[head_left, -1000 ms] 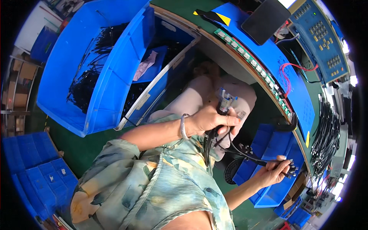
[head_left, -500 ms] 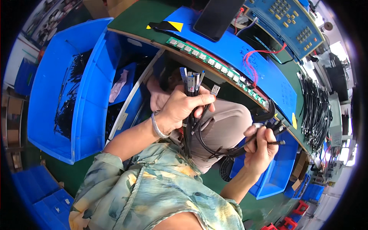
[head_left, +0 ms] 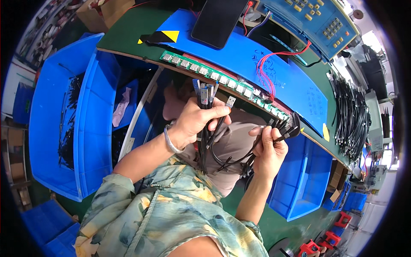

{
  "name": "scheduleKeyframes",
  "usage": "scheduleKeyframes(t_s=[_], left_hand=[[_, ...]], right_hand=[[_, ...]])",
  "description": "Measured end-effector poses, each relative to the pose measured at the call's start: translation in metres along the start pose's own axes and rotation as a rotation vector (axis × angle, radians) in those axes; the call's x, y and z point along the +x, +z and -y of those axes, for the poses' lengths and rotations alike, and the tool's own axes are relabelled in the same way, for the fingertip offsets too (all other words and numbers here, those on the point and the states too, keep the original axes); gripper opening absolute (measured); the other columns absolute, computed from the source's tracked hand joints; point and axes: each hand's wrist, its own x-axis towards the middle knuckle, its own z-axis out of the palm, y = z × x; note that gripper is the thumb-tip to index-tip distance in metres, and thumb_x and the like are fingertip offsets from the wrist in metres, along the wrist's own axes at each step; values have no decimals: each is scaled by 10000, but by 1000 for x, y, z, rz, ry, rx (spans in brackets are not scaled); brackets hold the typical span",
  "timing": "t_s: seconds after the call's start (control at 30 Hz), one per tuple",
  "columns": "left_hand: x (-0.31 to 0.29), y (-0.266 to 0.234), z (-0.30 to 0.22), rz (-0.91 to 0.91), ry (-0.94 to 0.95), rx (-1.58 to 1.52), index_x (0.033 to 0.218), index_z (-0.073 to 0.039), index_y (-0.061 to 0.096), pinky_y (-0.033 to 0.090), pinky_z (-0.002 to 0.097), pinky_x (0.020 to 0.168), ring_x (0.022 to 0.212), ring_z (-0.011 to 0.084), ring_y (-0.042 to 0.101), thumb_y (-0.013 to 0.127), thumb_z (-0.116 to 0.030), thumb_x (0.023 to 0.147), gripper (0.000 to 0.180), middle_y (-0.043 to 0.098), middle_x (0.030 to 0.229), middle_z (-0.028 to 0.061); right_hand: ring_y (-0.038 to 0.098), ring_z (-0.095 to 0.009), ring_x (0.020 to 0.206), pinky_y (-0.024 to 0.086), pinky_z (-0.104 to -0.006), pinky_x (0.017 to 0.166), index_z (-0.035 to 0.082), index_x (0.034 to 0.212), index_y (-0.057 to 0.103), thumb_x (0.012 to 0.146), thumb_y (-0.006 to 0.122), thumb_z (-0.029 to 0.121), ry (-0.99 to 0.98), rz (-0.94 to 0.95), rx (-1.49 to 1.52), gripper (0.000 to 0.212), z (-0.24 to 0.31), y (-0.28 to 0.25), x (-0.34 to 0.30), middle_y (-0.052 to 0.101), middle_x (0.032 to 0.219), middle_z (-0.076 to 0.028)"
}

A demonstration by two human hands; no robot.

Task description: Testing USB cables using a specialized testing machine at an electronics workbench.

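Head camera view, and both hands are up in front of the lap, working just off the bench edge. Left hand (head_left: pixel 198 122) is wrapped tight around a bundle of black cables (head_left: pixel 202 156) — the metal plugs (head_left: pixel 204 92) stand up out of the top of the fist, some showing blue, while the cable lengths hang below it toward the thigh. One silver plug (head_left: pixel 230 102) sits apart from that cluster, pinched at the left thumb tip and tilted to the right.

Over to the right hand (head_left: pixel 269 147): fingers bent and drawn in around dark cable ends (head_left: pixel 280 127), which poke out above and beyond the fingertips; how many it grips, I cannot tell. Slack cable loops between the two hands, below their fingers.

Just beyond both hands runs a green circuit board (head_left: pixel 203 69) with a row of pale sockets, set along the bench edge. The left hand's plugs rise near its middle stretch, and the right hand's cable ends are close by its right end; contact there is too cluttered to judge. Behind it lies a blue sheet (head_left: pixel 244 55) — red wires (head_left: pixel 262 70) curve across that. Blue bins flank the person, left (head_left: pixel 83 141) and right (head_left: pixel 299 188).
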Motion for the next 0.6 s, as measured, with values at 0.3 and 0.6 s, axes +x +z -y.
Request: scheduleKeyframes(t_s=[0.3,0.6], left_hand=[[7,10,-4,34,-14,67,743,-12,577,323,169,396,413,59,433,609,-121,729,115,594,635,99],[0,10,2,-57,9,24,717,-6,594,318,173,388,409,50,438,612,-103,723,98,594,610,87]], right_hand=[[270,-13,385,170,-167,337,43,677,507,862,453,86,84,20,-12,198,-14,1,16,592,684,-118],[271,-8,374,183,-163,331,42,672,529,849,480,83,53,21,102,188,-30,-1,24,594,663,-107]])
